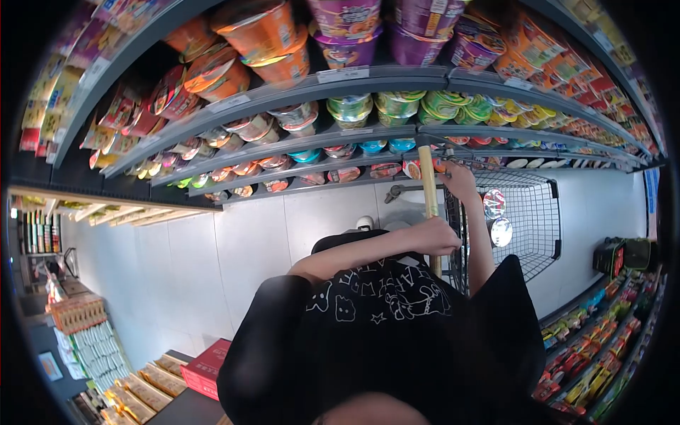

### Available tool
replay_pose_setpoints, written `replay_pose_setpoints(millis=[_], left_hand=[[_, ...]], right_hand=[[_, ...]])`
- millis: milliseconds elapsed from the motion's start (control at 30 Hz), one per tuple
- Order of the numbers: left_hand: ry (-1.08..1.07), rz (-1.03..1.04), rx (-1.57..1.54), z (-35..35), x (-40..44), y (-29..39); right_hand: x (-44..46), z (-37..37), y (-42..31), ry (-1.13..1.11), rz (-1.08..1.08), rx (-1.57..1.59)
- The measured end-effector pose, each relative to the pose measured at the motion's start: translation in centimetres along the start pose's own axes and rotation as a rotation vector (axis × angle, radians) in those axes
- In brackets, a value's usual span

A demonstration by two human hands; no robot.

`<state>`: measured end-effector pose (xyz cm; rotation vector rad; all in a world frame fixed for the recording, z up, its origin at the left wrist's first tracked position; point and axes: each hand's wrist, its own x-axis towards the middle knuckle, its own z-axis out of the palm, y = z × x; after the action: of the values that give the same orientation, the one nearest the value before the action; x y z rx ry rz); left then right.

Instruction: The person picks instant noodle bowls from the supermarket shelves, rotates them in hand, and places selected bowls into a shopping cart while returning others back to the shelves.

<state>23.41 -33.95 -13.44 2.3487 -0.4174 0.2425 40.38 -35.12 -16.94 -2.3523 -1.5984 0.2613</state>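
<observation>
A shopping cart (542, 258) of dark wire stands at my right, its pale yellow handle bar (427, 177) running lengthwise in front of me. My left hand (438, 237) reaches across my body, closed around the nearer part of this bar. At its far end my right hand (459, 180) bends over the cart's edge, fingers curled; their tips are partly hidden. Inside the basket lie a red-and-white round-lidded tub (494, 203) and a second tub with a shiny pale lid (501, 232).
Shelves (397, 74) of instant noodle tubs rise before me, with orange tubs (258, 35) and purple tubs (418, 32) on an upper level. Pale floor tiles (248, 241) extend left. A red box (207, 368) sits behind me at left; packaged goods (602, 347) fill racks at right.
</observation>
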Motion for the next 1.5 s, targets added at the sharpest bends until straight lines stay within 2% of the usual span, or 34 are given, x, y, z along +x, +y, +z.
replay_pose_setpoints(millis=[233, 300, 433, 500, 633, 833, 933, 1100, 1500], left_hand=[[0.047, -0.004, -0.001, -0.4, -1.4, 0.1], [0.055, 0.001, -0.012, -0.5, -1.4, 0.2], [0.017, -0.002, 0.023, -0.6, -1.3, 0.4], [0.146, 0.027, -0.053, -0.2, -1.2, 0.4], [0.047, 0.028, -0.001, 0.0, -0.7, 0.5], [0.048, 0.072, -0.084, 0.7, 0.4, 0.6], [0.021, 0.081, -0.072, 1.3, 1.5, 0.6], [0.017, 0.064, -0.061, 2.1, 3.7, 0.6], [0.054, 0.046, -0.027, 4.6, 10.0, 0.3]], right_hand=[[-0.2, 0.3, -0.7, 0.022, -0.021, 0.131], [-0.2, 0.0, -0.7, -0.082, 0.107, 0.23], [-0.5, 0.6, 0.4, -0.019, 0.098, 0.227], [-0.7, 0.2, 0.4, -0.031, 0.082, 0.243], [-1.1, 0.0, 0.6, -0.047, 0.094, 0.313], [-1.7, -1.3, 0.6, -0.028, 0.088, 0.328], [-1.9, -1.6, 1.8, -0.023, 0.072, 0.285], [-1.9, -1.8, 5.1, -0.052, 0.055, 0.466], [-1.8, -2.9, 11.6, -0.025, 0.106, 0.498]])
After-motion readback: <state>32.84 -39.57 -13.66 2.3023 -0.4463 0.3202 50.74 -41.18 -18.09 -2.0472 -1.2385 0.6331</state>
